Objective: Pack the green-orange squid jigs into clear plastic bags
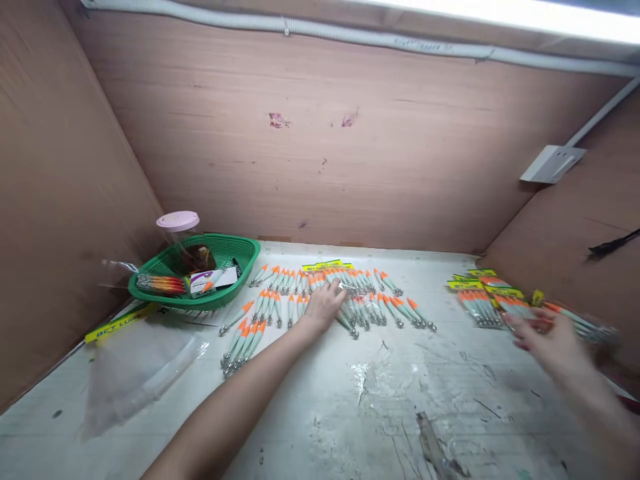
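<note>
Several loose fishing lures [280,297] with orange tips and pale green bodies lie in rows on the white tabletop [350,413]. My left hand [325,303] reaches into the middle of them, its fingers curled on a clear packet [350,283] with a yellow header. My right hand [547,337] is blurred at the right, next to a stack of packed lures [480,297], and grips a packet of lures [575,320] that sticks out to the right.
A green basket [235,257] at the back left holds a pink-lidded jar [179,223] and small items. Empty clear bags [135,367] with a yellow label lie at the left. Wooden walls close in three sides; a white socket [553,163] sits on the right wall.
</note>
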A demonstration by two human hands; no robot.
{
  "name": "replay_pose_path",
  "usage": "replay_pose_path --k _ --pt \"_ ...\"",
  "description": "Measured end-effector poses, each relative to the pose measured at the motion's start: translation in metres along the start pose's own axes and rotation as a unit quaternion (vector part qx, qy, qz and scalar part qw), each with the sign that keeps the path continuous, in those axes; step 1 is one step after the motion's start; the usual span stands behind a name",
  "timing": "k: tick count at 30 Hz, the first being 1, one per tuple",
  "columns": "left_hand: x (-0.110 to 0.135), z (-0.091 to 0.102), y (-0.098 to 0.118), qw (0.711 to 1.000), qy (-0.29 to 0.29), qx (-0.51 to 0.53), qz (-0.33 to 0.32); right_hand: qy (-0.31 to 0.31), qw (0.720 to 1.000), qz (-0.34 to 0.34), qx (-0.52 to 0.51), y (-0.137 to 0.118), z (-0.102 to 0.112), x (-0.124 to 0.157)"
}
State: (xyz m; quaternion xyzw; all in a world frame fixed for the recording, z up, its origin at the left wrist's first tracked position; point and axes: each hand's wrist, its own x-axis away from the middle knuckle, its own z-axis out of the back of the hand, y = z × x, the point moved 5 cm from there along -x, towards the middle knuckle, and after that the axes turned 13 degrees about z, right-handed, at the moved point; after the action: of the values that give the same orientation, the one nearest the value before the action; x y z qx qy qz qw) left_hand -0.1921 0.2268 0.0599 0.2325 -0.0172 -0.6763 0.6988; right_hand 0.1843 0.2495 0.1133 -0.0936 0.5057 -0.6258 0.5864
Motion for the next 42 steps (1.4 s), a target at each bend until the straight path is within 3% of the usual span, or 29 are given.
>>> replay_pose_path --k 4,7,9,11,13,17,19,22,25,29,34,38,40,42 --pt "-0.022 0.014 -0.001 0.998 0.035 0.047 -0.003 -0.099 0.991 0.051 -0.072 -0.015 -0.048 0.054" --pt "-0.029 0.046 -0.004 0.992 0.084 0.092 0.006 -0.140 0.982 0.090 -0.091 -0.040 -0.066 0.081" --pt "-0.019 0.070 -0.003 0.986 0.113 0.120 -0.003 -0.157 0.976 0.107 -0.104 -0.056 -0.070 0.095" --pt "0.010 0.090 -0.001 0.981 0.134 0.141 -0.028 -0.174 0.969 0.130 -0.118 -0.072 -0.068 0.109" --pt "0.057 0.098 0.000 0.977 0.136 0.148 -0.072 -0.182 0.958 0.180 -0.127 -0.090 -0.061 0.127" --pt "0.173 0.083 0.004 0.956 0.127 0.105 -0.242 -0.202 0.924 0.292 -0.143 -0.124 -0.048 0.173" --pt "0.212 0.071 0.001 0.957 0.115 0.086 -0.253 -0.259 0.898 0.311 -0.174 -0.136 -0.052 0.202" --pt "0.241 0.061 -0.003 0.967 0.098 0.079 -0.219 -0.391 0.835 0.301 -0.243 -0.146 -0.069 0.249" --pt "0.248 0.060 -0.008 0.973 0.077 0.134 -0.174 -0.473 0.795 0.263 -0.275 -0.148 -0.087 0.286" --pt "0.250 0.057 -0.013 0.967 0.025 0.205 -0.147 -0.522 0.783 0.218 -0.260 -0.149 -0.103 0.306" --pt "0.250 0.054 -0.015 0.961 0.029 0.235 -0.145 -0.499 0.801 0.270 -0.193 -0.152 -0.109 0.308" --pt "0.249 0.055 -0.015 0.962 0.069 0.221 -0.148 -0.467 0.785 0.347 -0.213 -0.158 -0.105 0.307" --pt "0.249 0.055 -0.014 0.963 0.074 0.211 -0.154 -0.497 0.767 0.325 -0.244 -0.160 -0.103 0.306" --pt "0.250 0.054 -0.013 0.964 0.064 0.203 -0.159 -0.538 0.757 0.244 -0.279 -0.154 -0.099 0.299"
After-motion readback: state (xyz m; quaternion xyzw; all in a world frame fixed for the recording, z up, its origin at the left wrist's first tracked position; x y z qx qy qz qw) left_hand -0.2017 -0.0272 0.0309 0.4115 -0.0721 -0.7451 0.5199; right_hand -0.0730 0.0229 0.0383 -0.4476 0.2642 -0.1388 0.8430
